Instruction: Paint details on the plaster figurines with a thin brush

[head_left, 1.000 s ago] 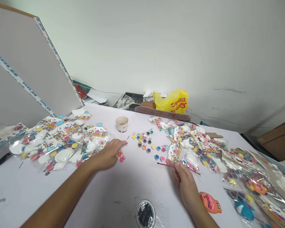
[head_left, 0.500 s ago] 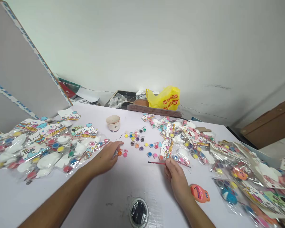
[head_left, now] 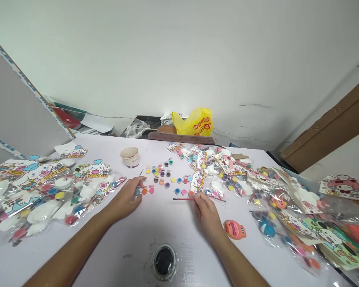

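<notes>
R hand (head_left: 208,213) lay low on the table (head_left: 173,231), fingers bunched and pinching a thin red-handled brush (head_left: 184,199) near its middle, the brush lying almost flat w/ its tip pointing left. L hand (head_left: 124,199) rested opposite, fingers loosely curled, fingertips touching a short pot strip (head_left: 144,191) of blue, orange and pink paint; whether it actually gripped the strip couldn't be told. Between and just beyond the two hands sat more loose paint pots (head_left: 164,175) in several colours, scattered in rows. Beside the R wrist lay an orange painted figure (head_left: 235,229), apart from the brush, looking coloured all over, so prob. one piece was done or nearly so. Nothing unpainted lay under the brush at that moment. Farther back, near the pots, stood a paper cup (head_left: 130,156), inside stained. At the near edge sat a dark round lid-like thing (head_left: 164,261) in clear wrap; what it was couldn't be told. To the left spread sealed packs (head_left: 48,187) of white blanks w/ printed cards, and more packs (head_left: 287,207) ran off to the right, approx. all looking unopened, so most of the painting appeared left to do. A yellow bag (head_left: 194,121) sat at the far edge by the wall.
</notes>
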Action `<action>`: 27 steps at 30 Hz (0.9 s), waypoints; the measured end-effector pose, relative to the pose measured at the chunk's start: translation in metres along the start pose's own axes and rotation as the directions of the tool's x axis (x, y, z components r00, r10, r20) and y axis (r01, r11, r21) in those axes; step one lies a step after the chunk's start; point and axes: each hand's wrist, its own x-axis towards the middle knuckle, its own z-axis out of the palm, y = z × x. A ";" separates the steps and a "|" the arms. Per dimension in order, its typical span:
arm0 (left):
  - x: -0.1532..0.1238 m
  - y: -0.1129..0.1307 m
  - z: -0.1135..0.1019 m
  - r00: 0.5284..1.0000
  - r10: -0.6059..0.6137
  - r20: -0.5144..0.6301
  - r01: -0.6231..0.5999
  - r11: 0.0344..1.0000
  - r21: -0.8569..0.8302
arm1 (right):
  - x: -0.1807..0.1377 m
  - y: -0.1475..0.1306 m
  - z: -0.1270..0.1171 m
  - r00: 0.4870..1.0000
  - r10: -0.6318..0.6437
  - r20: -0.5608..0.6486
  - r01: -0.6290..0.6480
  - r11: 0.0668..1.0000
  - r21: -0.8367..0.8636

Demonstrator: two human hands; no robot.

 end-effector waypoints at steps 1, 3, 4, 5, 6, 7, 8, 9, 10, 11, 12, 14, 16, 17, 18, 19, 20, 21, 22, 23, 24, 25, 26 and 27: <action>0.000 0.000 0.000 1.000 0.001 0.001 -0.001 1.000 0.000 | 0.001 0.001 0.000 1.000 -0.002 -0.001 0.002 1.000 0.002; 0.000 0.001 0.000 1.000 -0.003 0.006 0.003 1.000 0.001 | 0.002 0.002 -0.001 1.000 -0.006 -0.002 0.006 1.000 0.007; 0.000 0.001 0.000 1.000 -0.006 0.009 0.006 1.000 0.000 | 0.003 0.002 -0.001 1.000 -0.008 -0.003 0.008 1.000 0.009; 0.000 0.001 -0.001 1.000 -0.010 0.012 0.010 1.000 0.000 | 0.004 0.003 -0.001 1.000 -0.010 -0.006 0.010 1.000 0.010; -0.001 0.002 -0.001 1.000 -0.014 0.015 0.014 1.000 0.000 | 0.004 0.003 -0.001 1.000 -0.011 -0.009 0.011 1.000 0.011; -0.001 0.002 -0.001 1.000 -0.018 0.018 0.018 1.000 -0.001 | 0.005 0.003 -0.001 1.000 -0.012 -0.011 0.013 1.000 0.011; -0.001 0.002 -0.002 1.000 -0.022 0.022 0.022 1.000 -0.001 | 0.004 0.003 -0.001 1.000 -0.013 -0.012 0.014 1.000 0.011; -0.002 0.002 -0.002 0.999 -0.026 0.026 0.026 1.000 -0.002 | 0.004 0.002 -0.001 1.000 -0.015 -0.014 0.015 1.000 0.010; -0.002 0.002 -0.002 0.999 -0.028 0.029 0.028 1.000 -0.003 | 0.004 0.002 -0.001 1.000 -0.015 -0.014 0.015 1.000 0.008; -0.002 0.002 -0.002 0.999 -0.030 0.033 0.030 1.000 -0.005 | 0.003 0.001 -0.001 1.000 -0.015 -0.016 0.015 1.000 0.006; -0.002 0.002 -0.001 0.999 -0.031 0.036 0.031 0.999 -0.007 | 0.003 0.001 -0.001 1.000 -0.015 -0.018 0.015 1.000 0.004; -0.001 0.002 -0.001 0.999 -0.032 0.039 0.032 0.999 -0.013 | 0.003 0.000 -0.001 1.000 -0.013 -0.025 0.013 1.000 0.000; -0.001 0.002 -0.001 0.999 -0.036 0.039 0.037 0.999 -0.019 | 0.003 0.001 -0.001 0.999 -0.011 -0.031 0.011 1.000 -0.002; -0.001 0.003 -0.002 0.999 -0.039 0.038 0.040 0.999 -0.022 | 0.004 0.001 -0.001 0.999 -0.010 -0.034 0.010 1.000 -0.002; -0.001 0.004 -0.002 0.998 -0.043 0.038 0.044 0.999 -0.025 | 0.004 0.001 -0.001 0.999 -0.010 -0.037 0.010 1.000 -0.002; -0.001 0.005 -0.003 0.998 -0.046 0.039 0.047 0.998 -0.028 | 0.004 0.001 -0.001 0.999 -0.010 -0.041 0.010 1.000 -0.002; -0.001 0.006 -0.003 0.998 -0.049 0.040 0.050 0.998 -0.031 | 0.004 0.001 0.000 0.999 -0.009 -0.043 0.009 1.000 0.000; -0.002 0.007 -0.004 0.998 -0.051 0.041 0.053 0.998 -0.033 | 0.004 0.001 0.000 0.999 -0.007 -0.045 0.007 1.000 0.001; -0.002 0.008 -0.004 0.998 -0.053 0.042 0.054 0.998 -0.035 | 0.004 0.001 0.000 0.999 -0.006 -0.047 0.006 1.000 0.004; -0.002 0.008 -0.004 0.998 -0.054 0.042 0.056 0.998 -0.037 | 0.004 0.001 0.000 0.999 -0.005 -0.049 0.005 1.000 0.006; -0.002 0.008 -0.004 0.998 -0.055 0.041 0.057 0.998 -0.038 | 0.004 0.001 0.000 0.999 -0.003 -0.051 0.003 1.000 0.009; -0.002 0.008 -0.004 0.998 -0.056 0.039 0.057 0.998 -0.039 | 0.004 0.001 0.000 0.999 0.000 -0.053 0.000 1.000 0.012; -0.002 0.008 -0.004 0.998 -0.057 0.037 0.058 0.998 -0.040 | 0.005 0.002 0.000 0.998 0.004 -0.055 -0.003 1.000 0.014; -0.002 0.008 -0.004 0.998 -0.057 0.037 0.058 0.997 -0.041 | 0.005 0.002 -0.001 0.998 0.008 -0.057 -0.007 1.000 0.015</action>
